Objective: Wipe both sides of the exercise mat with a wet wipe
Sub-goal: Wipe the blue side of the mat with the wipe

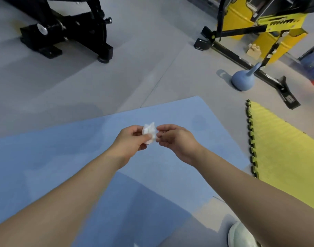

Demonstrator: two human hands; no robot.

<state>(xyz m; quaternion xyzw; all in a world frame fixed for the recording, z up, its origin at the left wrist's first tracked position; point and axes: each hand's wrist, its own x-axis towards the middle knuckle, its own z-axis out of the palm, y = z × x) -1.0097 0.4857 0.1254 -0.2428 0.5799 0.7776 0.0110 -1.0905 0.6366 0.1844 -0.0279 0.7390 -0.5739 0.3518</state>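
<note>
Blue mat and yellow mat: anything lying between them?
Nothing. In the head view, only a bare strip of grey floor separates the blue mat from the yellow mat; they do not touch.

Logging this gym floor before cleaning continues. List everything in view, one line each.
crumpled white wet wipe: one, white, held between both hands
flat blue foam exercise mat: one, blue, on the grey floor, centre
yellow interlocking foam mat: one, yellow with dark toothed edge, right
blue kettlebell: one, blue, floor, upper right
black exercise machine: one, black, upper left
yellow-and-black machine: one, upper right
pale shoe: one, bottom right
left hand: grip pinches the wipe
right hand: grip pinches the wipe
</note>
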